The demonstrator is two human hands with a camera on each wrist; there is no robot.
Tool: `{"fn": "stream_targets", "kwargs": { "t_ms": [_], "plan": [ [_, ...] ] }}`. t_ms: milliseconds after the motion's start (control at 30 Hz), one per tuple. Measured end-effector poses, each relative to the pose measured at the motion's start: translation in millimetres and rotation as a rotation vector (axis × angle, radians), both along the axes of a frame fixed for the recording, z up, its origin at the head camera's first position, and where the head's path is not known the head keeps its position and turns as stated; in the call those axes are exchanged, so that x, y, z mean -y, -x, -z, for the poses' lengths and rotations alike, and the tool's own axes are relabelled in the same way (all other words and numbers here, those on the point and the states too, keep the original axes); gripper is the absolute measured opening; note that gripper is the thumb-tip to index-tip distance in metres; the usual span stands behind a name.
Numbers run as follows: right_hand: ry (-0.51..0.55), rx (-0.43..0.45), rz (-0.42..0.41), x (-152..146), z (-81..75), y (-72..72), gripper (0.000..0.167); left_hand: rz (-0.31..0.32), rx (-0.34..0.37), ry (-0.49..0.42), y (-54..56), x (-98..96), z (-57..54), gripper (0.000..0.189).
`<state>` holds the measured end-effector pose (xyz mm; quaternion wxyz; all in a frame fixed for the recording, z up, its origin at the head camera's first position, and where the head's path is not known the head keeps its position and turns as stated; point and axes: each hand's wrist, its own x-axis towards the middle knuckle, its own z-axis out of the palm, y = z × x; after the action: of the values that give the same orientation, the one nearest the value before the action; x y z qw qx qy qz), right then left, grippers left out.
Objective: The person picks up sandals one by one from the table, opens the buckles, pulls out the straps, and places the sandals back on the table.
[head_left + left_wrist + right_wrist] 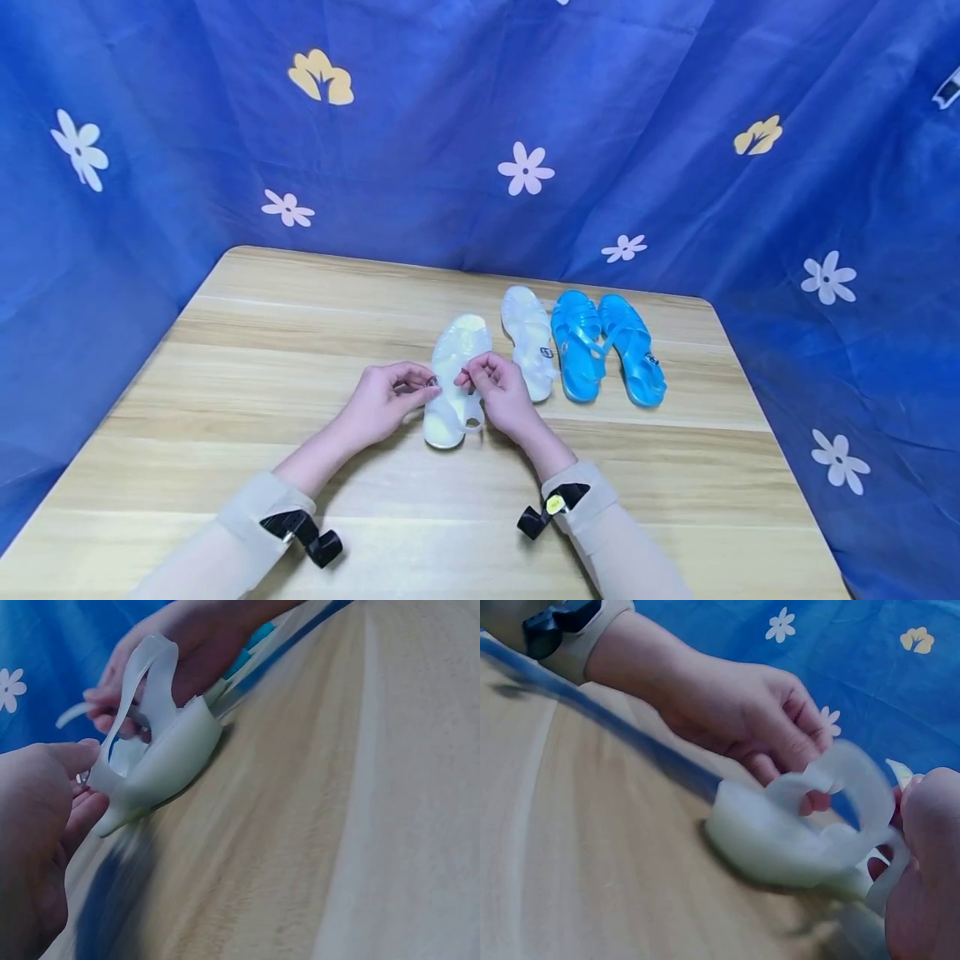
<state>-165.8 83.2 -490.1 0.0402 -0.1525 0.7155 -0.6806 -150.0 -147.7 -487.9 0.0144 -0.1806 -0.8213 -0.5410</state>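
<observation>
A translucent white sandal point(461, 337) lies on the wooden table in front of me, its toe pointing away. At its left side my left hand point(381, 402) pinches the small metal buckle point(432, 382) between thumb and fingers. My right hand point(504, 398) is over the sandal's right side, thumb and fingers pinching a thin white strap point(73, 714) whose free end sticks out past the fingertips in the left wrist view. The sandal's back strap point(859, 776) stands up in a loop above the heel. The fingers partly hide the buckle.
A second white sandal point(525, 321) lies just right of the first, its buckle facing right. Beyond it are two blue sandals point(576, 371) side by side. A blue flowered curtain point(420, 150) hangs behind the table's point(225, 417) far edge.
</observation>
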Motion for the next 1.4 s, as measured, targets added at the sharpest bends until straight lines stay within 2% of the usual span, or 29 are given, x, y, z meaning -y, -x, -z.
{"fn": "stream_targets", "kwargs": {
  "t_ms": [200, 467, 767, 900, 1167, 1300, 1400],
  "plan": [
    [0.069, -0.057, 0.077, -9, -18.9, 9.9, 0.019, -0.045, -0.036, 0.015, 1.3, -1.8, 0.8, 0.015],
    [0.133, -0.099, 0.197, -27, -37.7, 24.4, 0.022, -0.089, -0.039, 0.009, 8.0, -5.3, 3.1, 0.021],
    [0.278, 0.009, 0.287, -44, -40.0, 33.9, 0.020, -0.122, -0.033, -0.016, 18.6, -13.7, 4.6, 0.019],
    [0.348, 0.020, 0.304, -49, -41.8, 37.0, 0.021, -0.145, -0.039, -0.032, 26.2, -16.2, 5.5, 0.021],
    [0.352, 0.041, 0.365, -66, -42.5, 41.3, 0.024, -0.151, -0.043, -0.050, 43.3, -22.8, 9.4, 0.020],
    [0.374, 0.045, 0.406, -71, -42.0, 41.7, 0.019, -0.151, -0.044, -0.066, 48.8, -27.2, 10.5, 0.020],
    [0.343, 0.048, 0.409, -72, -42.0, 40.9, 0.022, -0.144, -0.048, -0.072, 51.7, -30.4, 10.9, 0.020]
  ]
}}
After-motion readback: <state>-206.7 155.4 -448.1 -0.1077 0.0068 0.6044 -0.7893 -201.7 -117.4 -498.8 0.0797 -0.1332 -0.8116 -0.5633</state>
